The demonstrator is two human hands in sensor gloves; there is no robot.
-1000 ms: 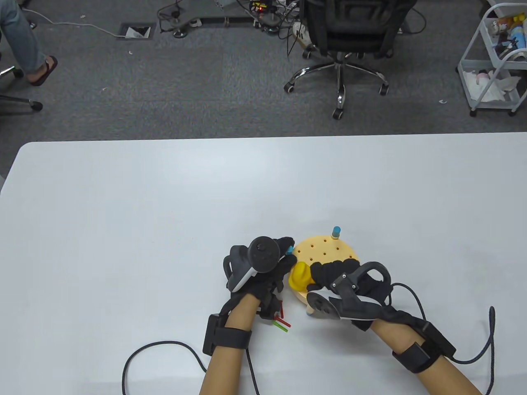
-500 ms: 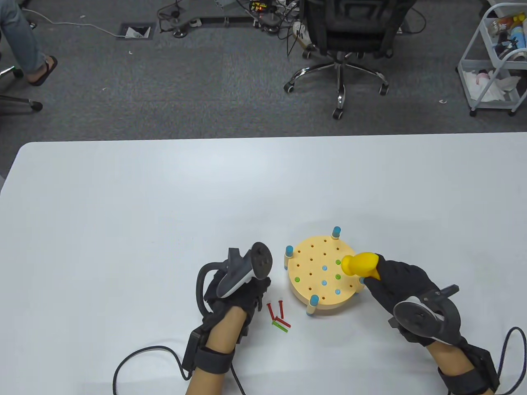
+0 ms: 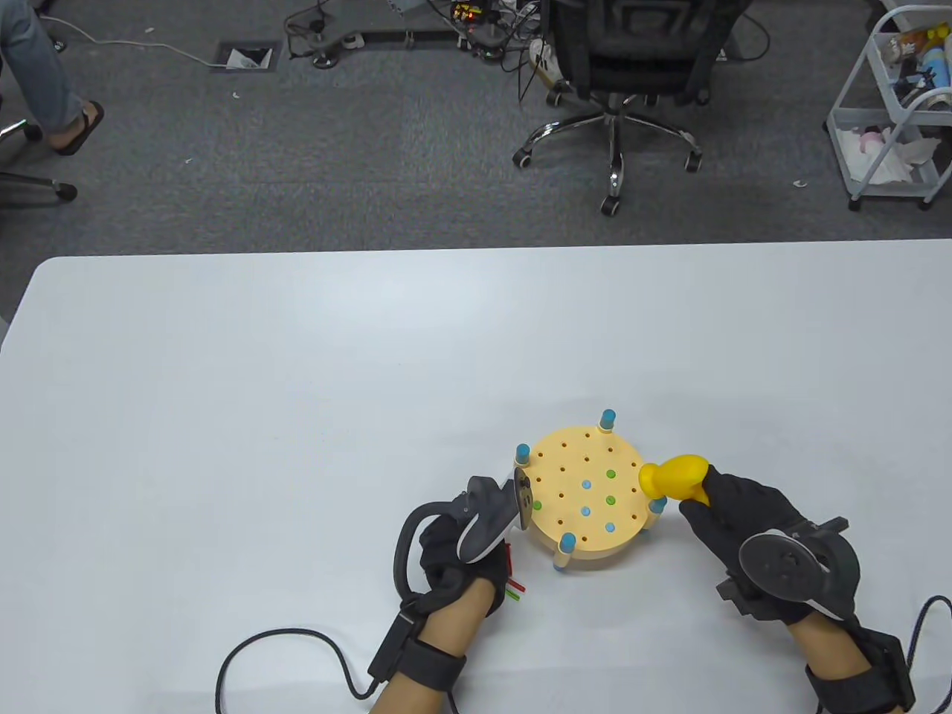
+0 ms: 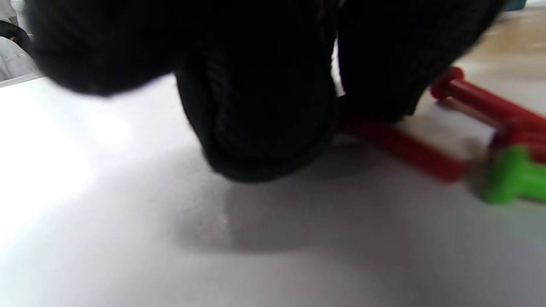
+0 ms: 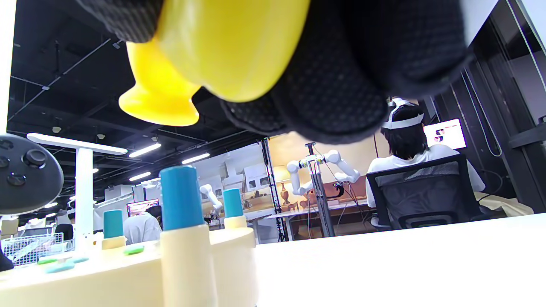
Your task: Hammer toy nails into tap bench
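Observation:
The round wooden tap bench (image 3: 565, 476) with blue-capped legs stands near the table's front. Several blue and green nails sit flush in its top (image 3: 586, 484). My right hand (image 3: 732, 513) grips the yellow toy hammer (image 3: 673, 477), held just right of the bench; it fills the top of the right wrist view (image 5: 213, 47), above the bench (image 5: 128, 273). My left hand (image 3: 465, 550) is down on the table left of the bench, over loose red nails (image 4: 401, 145) and a green nail (image 4: 509, 175). Its fingertips (image 4: 264, 115) touch a red nail.
Glove cables trail off the table's front edge (image 3: 282, 647). An office chair (image 3: 617, 82) and a white cart (image 3: 892, 104) stand on the carpet beyond the table's far edge.
My right hand swung the hammer off the bench and out to its right. My left hand left the bench's left edge, dropped toward the loose nails, then shifted right over them.

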